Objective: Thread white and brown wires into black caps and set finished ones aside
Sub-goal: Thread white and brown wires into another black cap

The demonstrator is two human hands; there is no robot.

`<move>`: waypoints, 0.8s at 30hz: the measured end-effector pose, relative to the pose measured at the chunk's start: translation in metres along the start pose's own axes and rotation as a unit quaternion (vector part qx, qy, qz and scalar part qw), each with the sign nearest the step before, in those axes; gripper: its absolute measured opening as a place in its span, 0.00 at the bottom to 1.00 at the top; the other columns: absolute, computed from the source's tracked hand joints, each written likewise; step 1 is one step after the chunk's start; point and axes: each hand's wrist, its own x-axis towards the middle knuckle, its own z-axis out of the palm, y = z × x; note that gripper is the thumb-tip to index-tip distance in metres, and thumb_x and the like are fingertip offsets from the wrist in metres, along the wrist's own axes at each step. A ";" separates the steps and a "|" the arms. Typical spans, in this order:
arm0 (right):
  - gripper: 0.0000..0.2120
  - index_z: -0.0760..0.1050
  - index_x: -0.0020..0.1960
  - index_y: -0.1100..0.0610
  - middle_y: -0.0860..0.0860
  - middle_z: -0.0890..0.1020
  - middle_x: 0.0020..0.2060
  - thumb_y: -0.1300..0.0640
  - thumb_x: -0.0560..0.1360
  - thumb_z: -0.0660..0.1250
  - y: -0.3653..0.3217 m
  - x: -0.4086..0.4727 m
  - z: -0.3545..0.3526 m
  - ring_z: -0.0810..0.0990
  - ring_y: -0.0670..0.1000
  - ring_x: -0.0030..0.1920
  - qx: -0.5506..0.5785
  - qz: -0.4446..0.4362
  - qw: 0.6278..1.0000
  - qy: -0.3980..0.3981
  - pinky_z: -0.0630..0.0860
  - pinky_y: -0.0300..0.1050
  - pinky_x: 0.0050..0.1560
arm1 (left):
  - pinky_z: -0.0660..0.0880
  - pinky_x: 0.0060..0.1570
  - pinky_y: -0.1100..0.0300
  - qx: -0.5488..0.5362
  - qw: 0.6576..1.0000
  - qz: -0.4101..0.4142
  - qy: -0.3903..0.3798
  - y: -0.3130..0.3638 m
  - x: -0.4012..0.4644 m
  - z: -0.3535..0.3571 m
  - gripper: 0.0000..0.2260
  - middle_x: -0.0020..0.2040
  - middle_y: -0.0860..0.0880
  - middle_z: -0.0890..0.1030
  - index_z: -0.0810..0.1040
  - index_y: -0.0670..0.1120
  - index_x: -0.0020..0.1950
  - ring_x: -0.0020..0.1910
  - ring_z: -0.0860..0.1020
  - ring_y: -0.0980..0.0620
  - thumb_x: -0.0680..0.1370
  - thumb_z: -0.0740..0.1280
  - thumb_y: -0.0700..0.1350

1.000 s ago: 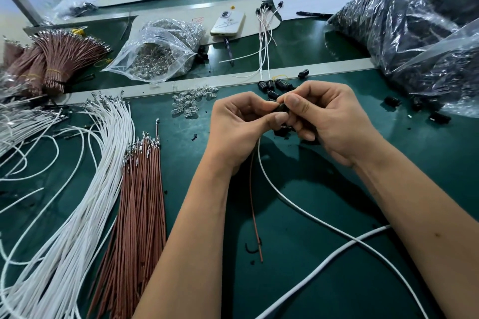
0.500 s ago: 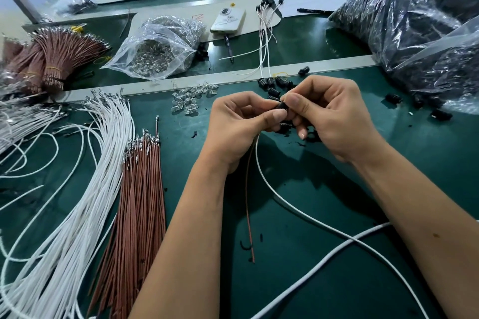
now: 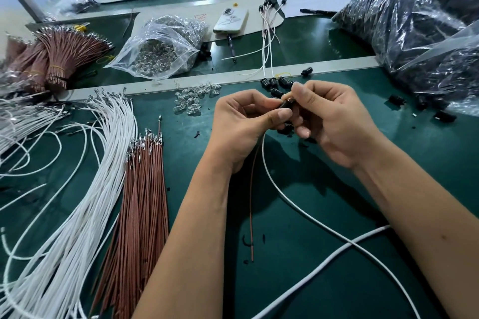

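— Where's the cap?
— My left hand (image 3: 243, 122) and right hand (image 3: 326, 122) are both pinching the black cap (image 3: 287, 105) above the tabletop (image 3: 337, 254), centre-far; brown wire (image 3: 251, 210) and white wire (image 3: 290, 197) are trailing near.
— Risk?
— I'm thinking a wire end could be slipping back out if my pinch loosens.

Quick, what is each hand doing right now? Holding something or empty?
Left hand: closed, pinching the black cap with the brown wire and white wire hanging below.
Right hand: closed, fingertips pinching the same black cap's top end.
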 end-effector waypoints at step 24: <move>0.14 0.80 0.43 0.60 0.51 0.79 0.31 0.48 0.70 0.74 -0.010 0.002 0.005 0.73 0.44 0.27 0.071 0.068 0.993 0.058 0.69 0.33 0.23 | 0.77 0.36 0.65 0.031 0.998 0.005 0.051 0.007 0.005 0.007 0.07 0.35 0.47 0.85 0.81 0.38 0.41 0.31 0.81 0.55 0.69 0.78 0.32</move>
